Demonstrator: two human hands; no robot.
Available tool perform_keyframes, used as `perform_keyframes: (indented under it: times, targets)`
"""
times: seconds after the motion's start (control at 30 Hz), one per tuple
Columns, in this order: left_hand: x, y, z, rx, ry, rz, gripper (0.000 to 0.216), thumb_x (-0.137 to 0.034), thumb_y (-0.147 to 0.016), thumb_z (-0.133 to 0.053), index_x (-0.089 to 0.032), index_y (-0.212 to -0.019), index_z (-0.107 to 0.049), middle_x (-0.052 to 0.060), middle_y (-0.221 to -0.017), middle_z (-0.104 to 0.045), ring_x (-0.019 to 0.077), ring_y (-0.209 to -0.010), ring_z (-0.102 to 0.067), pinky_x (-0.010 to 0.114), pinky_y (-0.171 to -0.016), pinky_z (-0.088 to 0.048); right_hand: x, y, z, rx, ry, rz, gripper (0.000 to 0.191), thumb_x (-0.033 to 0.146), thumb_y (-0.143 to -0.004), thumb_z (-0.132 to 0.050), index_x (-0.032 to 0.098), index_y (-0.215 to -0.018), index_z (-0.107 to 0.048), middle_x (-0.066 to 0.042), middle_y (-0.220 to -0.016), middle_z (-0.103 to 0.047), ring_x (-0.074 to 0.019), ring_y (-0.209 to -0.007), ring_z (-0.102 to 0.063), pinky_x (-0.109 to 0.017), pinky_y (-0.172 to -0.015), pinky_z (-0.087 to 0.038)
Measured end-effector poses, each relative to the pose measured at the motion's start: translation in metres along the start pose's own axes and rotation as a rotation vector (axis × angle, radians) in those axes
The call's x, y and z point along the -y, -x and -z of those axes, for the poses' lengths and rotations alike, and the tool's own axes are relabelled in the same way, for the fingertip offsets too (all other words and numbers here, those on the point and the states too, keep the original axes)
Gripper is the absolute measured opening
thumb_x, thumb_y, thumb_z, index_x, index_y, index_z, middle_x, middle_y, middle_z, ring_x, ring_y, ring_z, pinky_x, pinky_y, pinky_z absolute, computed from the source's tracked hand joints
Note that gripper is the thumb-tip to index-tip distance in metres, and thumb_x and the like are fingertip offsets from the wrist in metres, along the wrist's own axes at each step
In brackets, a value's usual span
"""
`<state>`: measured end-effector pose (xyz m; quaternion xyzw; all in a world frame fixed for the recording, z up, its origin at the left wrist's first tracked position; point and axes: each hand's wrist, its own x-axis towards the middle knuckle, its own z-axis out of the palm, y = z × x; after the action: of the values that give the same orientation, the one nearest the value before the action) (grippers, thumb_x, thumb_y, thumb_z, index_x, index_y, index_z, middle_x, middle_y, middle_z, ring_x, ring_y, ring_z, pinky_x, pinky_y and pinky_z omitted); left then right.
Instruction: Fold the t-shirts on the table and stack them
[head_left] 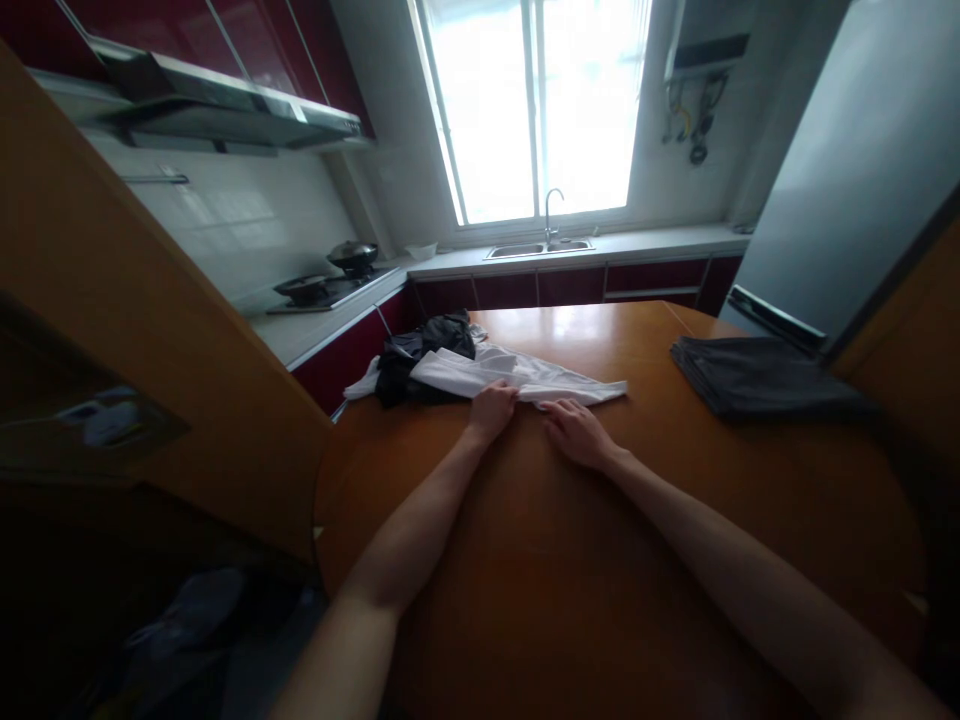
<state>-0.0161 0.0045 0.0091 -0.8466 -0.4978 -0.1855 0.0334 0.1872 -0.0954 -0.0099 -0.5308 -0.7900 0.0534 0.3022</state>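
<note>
A thin, soft-looking white cloth garment (551, 374) lies near the middle of the glossy orange-brown wooden table (510, 540), partly folded, with one end tapering to the right. It looks light and limp, likely to crease and slump rather than keep a shape, and it should slide easily on the polished top; nothing about it seems fragile. The best hold would probably be a pinch through the layers at the near edge, with the hands spread apart.

The person's left hand (493, 408) is curled with its fingers closed on that near edge. The right hand (577, 432) is loosely bent, fingertips at the same edge farther right; whether they pinch the cloth cannot be told.

Just beside the garment's left part is a crumpled heap of black and dark grey clothing (444, 334). Well apart, at the table's right, lies a flat folded stack of charcoal-grey fabric (761, 375).
</note>
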Motion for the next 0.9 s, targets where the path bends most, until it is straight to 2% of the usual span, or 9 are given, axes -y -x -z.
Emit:
perform_keyframes:
  times: [0.13, 0.2, 0.27, 0.37, 0.47, 0.53, 0.6, 0.67, 0.9]
  targets:
    - [-0.039, 0.008, -0.013, 0.059, 0.212, -0.416, 0.028, -0.026, -0.099, -0.054, -0.026, -0.118, -0.074, 0.005, -0.118, -0.072, 0.0187, -0.104, -0.069, 0.027, -0.093, -0.052, -0.009, 0.002, -0.001, 0.061, 0.124, -0.204, 0.055, 0.039, -0.104, -0.041, 0.014, -0.152, -0.044, -0.017, -0.141, -0.059, -0.0308, -0.132, -0.048, -0.047, -0.111, -0.035]
    - [-0.048, 0.007, -0.018, 0.019, 0.285, -0.518, 0.030, -0.025, -0.099, -0.054, -0.026, -0.124, -0.071, 0.004, -0.128, -0.070, 0.0183, -0.113, -0.067, 0.028, -0.100, -0.049, -0.018, 0.002, 0.001, 0.103, 0.171, -0.313, 0.055, 0.042, -0.105, -0.035, 0.014, -0.152, -0.045, -0.017, -0.146, -0.055, -0.0329, -0.136, -0.044, -0.055, -0.115, -0.027]
    - [-0.045, 0.005, -0.018, -0.070, 0.260, -0.450, 0.031, -0.020, -0.099, -0.052, -0.024, -0.122, -0.071, 0.005, -0.132, -0.068, 0.0198, -0.121, -0.063, 0.032, -0.108, -0.045, -0.024, 0.001, 0.003, 0.131, 0.189, -0.390, 0.057, 0.045, -0.106, -0.029, 0.015, -0.151, -0.047, -0.017, -0.151, -0.052, -0.0335, -0.141, -0.039, -0.061, -0.117, -0.018]
    - [-0.021, 0.000, -0.013, -0.193, 0.124, -0.099, 0.035, -0.017, -0.097, -0.050, -0.021, -0.126, -0.068, 0.009, -0.140, -0.062, 0.0260, -0.135, -0.052, 0.045, -0.117, -0.035, -0.029, -0.001, 0.002, 0.134, 0.184, -0.460, 0.060, 0.048, -0.106, -0.025, 0.013, -0.151, -0.046, -0.018, -0.153, -0.049, -0.0332, -0.143, -0.036, -0.063, -0.118, -0.015]
    - [0.011, -0.001, -0.006, -0.168, 0.007, 0.284, 0.036, -0.026, -0.099, -0.048, -0.017, -0.129, -0.065, 0.016, -0.141, -0.060, 0.0328, -0.136, -0.049, 0.056, -0.117, -0.028, -0.030, -0.004, 0.000, 0.119, 0.182, -0.494, 0.062, 0.048, -0.106, -0.027, 0.011, -0.152, -0.044, -0.019, -0.154, -0.047, -0.0328, -0.145, -0.035, -0.064, -0.119, -0.013]
    - [0.025, 0.000, -0.003, -0.111, -0.042, 0.406, 0.037, -0.032, -0.102, -0.044, -0.016, -0.124, -0.068, 0.018, -0.133, -0.064, 0.0339, -0.128, -0.054, 0.058, -0.116, -0.028, -0.031, -0.005, -0.002, 0.115, 0.178, -0.503, 0.061, 0.048, -0.106, -0.027, 0.011, -0.152, -0.043, -0.019, -0.155, -0.046, -0.0321, -0.146, -0.034, -0.064, -0.119, -0.012]
    - [0.030, 0.000, -0.001, -0.070, -0.088, 0.417, 0.040, -0.035, -0.103, -0.040, -0.016, -0.118, -0.071, 0.018, -0.127, -0.067, 0.0343, -0.122, -0.058, 0.056, -0.112, -0.032, -0.033, -0.005, -0.004, 0.111, 0.175, -0.510, 0.061, 0.047, -0.105, -0.028, 0.011, -0.153, -0.042, -0.019, -0.155, -0.045, -0.0316, -0.146, -0.034, -0.063, -0.120, -0.012]
    - [0.026, -0.002, 0.001, -0.025, -0.128, 0.360, 0.042, -0.038, -0.104, -0.037, -0.015, -0.114, -0.072, 0.019, -0.123, -0.068, 0.0349, -0.119, -0.060, 0.053, -0.107, -0.038, -0.036, -0.005, -0.006, 0.091, 0.182, -0.519, 0.063, 0.047, -0.105, -0.029, 0.009, -0.153, -0.042, -0.020, -0.155, -0.045, -0.0320, -0.145, -0.034, -0.060, -0.120, -0.014]
    - [-0.018, -0.001, 0.008, 0.120, -0.138, 0.167, 0.045, -0.041, -0.106, -0.041, -0.012, -0.099, -0.075, 0.017, -0.097, -0.075, 0.0293, -0.096, -0.071, 0.041, -0.095, -0.046, -0.042, -0.005, -0.008, -0.114, 0.205, -0.638, 0.069, 0.044, -0.100, -0.037, -0.002, -0.151, -0.038, -0.027, -0.146, -0.050, -0.0370, -0.138, -0.041, -0.047, -0.117, -0.028]
